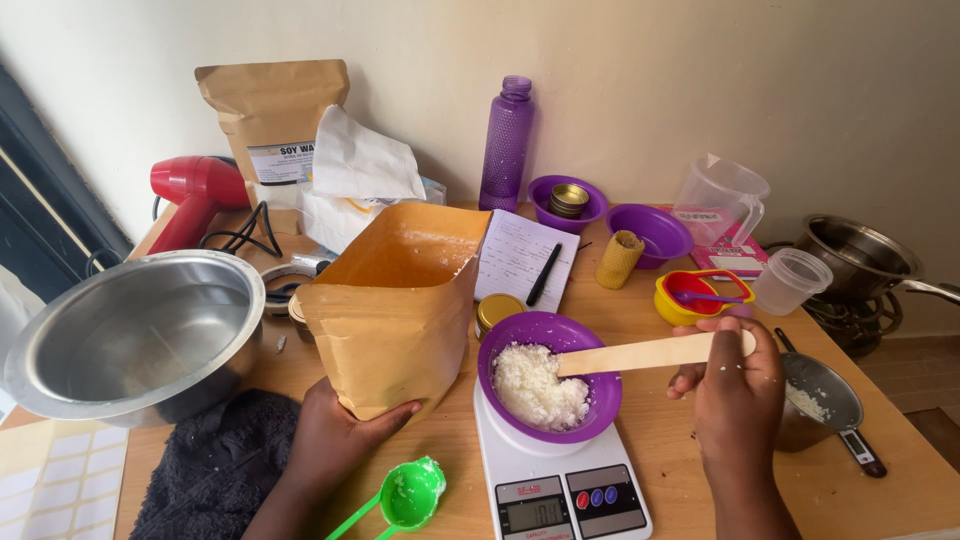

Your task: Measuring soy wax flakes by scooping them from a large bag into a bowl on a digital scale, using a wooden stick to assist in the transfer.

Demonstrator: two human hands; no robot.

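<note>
My left hand (335, 435) grips the base of an open brown paper pouch (395, 310) standing upright on the wooden table (680, 460). My right hand (735, 385) holds a flat wooden stick (640, 353) whose tip rests in a purple bowl (548, 375) of white wax flakes (535, 385). The bowl sits on a white kitchen scale (555, 480). A green measuring scoop (410, 495) with flakes stuck to it lies near my left wrist.
A large steel pot (140, 335) sits at left on a dark towel (215, 470). Behind are a second brown bag (270, 125), red hair dryer (195, 195), purple bottle (507, 140), notebook with pen (525, 255), purple bowls, measuring jug (722, 200), plastic cup (790, 280), small steel pitcher (815, 400).
</note>
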